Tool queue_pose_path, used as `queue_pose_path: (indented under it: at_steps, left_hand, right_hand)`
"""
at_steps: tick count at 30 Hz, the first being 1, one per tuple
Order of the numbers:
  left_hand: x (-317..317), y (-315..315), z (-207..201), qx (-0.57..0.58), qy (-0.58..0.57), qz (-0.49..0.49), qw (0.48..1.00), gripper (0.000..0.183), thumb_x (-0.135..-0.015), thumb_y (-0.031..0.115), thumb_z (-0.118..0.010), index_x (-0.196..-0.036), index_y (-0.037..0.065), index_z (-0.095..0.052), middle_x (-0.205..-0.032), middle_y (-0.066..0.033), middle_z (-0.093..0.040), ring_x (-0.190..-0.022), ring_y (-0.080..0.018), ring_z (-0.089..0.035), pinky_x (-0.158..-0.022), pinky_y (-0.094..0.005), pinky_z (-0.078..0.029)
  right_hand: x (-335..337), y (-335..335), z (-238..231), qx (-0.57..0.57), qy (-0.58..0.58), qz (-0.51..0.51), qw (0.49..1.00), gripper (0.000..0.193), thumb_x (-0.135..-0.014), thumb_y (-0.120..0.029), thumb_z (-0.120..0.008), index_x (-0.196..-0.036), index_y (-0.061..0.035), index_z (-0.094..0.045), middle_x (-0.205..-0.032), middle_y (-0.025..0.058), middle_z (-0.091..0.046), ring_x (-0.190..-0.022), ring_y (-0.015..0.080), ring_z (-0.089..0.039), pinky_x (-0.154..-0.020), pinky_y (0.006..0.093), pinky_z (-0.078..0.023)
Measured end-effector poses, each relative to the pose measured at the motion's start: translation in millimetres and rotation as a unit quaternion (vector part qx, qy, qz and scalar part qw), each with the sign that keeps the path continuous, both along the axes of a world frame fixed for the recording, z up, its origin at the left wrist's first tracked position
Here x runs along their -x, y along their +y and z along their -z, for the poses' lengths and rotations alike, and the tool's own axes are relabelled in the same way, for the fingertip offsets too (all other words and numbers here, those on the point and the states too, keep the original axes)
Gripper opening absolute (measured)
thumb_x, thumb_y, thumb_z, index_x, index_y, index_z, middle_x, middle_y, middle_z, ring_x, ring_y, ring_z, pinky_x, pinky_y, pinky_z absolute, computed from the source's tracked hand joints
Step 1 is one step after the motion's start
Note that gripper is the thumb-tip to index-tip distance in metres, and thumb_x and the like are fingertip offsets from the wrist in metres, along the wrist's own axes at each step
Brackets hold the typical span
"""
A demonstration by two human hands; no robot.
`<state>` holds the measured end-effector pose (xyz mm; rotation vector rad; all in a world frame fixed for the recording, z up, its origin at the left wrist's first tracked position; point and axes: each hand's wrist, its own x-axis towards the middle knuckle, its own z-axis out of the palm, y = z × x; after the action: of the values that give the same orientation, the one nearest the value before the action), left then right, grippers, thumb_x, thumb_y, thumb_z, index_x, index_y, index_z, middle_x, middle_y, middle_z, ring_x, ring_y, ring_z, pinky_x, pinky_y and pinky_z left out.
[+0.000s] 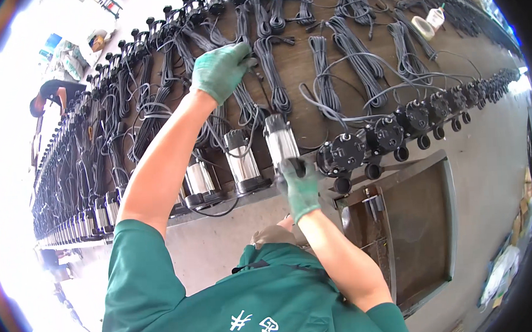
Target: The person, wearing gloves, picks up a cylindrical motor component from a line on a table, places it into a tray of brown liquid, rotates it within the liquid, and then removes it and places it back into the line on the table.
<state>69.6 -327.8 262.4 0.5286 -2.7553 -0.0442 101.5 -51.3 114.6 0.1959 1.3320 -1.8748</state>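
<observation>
Cables (360,65) beyond, black housings (345,153) beside silver cylinder (281,142) at right hand (302,187).

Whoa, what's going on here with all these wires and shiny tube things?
A person in green gloves is working at a long table full of pump-like units and bundled grey cables. Their right hand, a bit blurred, is at the near end of one silver-and-black unit. Their left hand is up over the cables, fingers closed together, but I can't tell what they pinch. More units line the table's edges.
</observation>
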Motion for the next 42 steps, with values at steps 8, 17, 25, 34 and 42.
queue_pose_path:
  at_steps: [8, 17, 25, 34, 42]
  left_hand:
    - [-41.9, 6.8, 0.3, 0.009, -0.110, -0.073, 0.991, 0.024, -0.099, 0.034, -0.059, -0.103, 0.012, -0.064, -0.095, -0.0146, -0.071, -0.090, -0.0387, -0.069, -0.076, -0.0511, -0.054]
    - [-19.6, 110.0, 48.9, -0.273, -0.066, 0.054, 0.958, 0.036, -0.099, 0.039, -0.064, -0.110, 0.006, -0.073, -0.097, -0.0170, -0.073, -0.091, -0.0354, -0.069, -0.086, -0.0411, -0.055]
    - [60.0, 206.7, 134.9, -0.790, 0.188, 0.129, 0.570, 0.046, -0.108, 0.048, -0.050, -0.102, 0.006, -0.066, -0.088, 0.0017, -0.065, -0.078, -0.0099, -0.056, -0.075, -0.0251, -0.047]
    - [9.4, 317.3, 41.8, -0.530, 0.138, 0.339, 0.764, 0.040, -0.108, 0.033, -0.050, -0.085, 0.003, -0.062, -0.071, -0.0092, -0.055, -0.064, -0.0247, -0.053, -0.061, -0.0381, -0.045]
    - [-6.6, 430.1, -34.7, -0.487, 0.046, 0.515, 0.704, 0.023, -0.092, 0.025, -0.065, -0.090, 0.003, -0.067, -0.078, -0.0191, -0.057, -0.078, -0.0409, -0.057, -0.071, -0.0489, -0.046]
  right_hand:
    - [14.1, 11.8, 29.4, -0.013, 0.034, -0.065, 0.997, 0.048, -0.092, -0.030, -0.080, -0.128, -0.0151, -0.051, -0.101, -0.0017, -0.062, -0.082, 0.0079, -0.058, -0.068, 0.0242, -0.050]
    - [11.8, 58.8, 24.8, -0.024, 0.092, -0.144, 0.985, 0.063, -0.099, -0.018, -0.070, -0.153, -0.0134, -0.039, -0.106, 0.0025, -0.062, -0.082, 0.0084, -0.056, -0.070, 0.0238, -0.049]
    - [10.1, 214.2, 37.7, -0.142, -0.032, -0.118, 0.982, 0.050, -0.102, -0.018, -0.063, -0.147, -0.0082, -0.043, -0.111, 0.0111, -0.065, -0.092, 0.0202, -0.069, -0.078, 0.0332, -0.059]
    - [-16.3, 286.3, 55.8, -0.128, -0.054, 0.030, 0.990, 0.053, -0.103, -0.026, -0.062, -0.149, -0.0085, -0.041, -0.125, 0.0077, -0.058, -0.095, 0.0259, -0.071, -0.079, 0.0378, -0.061]
    - [-41.1, 337.0, 39.1, -0.020, 0.174, 0.129, 0.976, 0.060, -0.104, -0.037, -0.059, -0.154, -0.0104, -0.039, -0.141, 0.0029, -0.050, -0.128, 0.0154, -0.048, -0.109, 0.0332, -0.043]
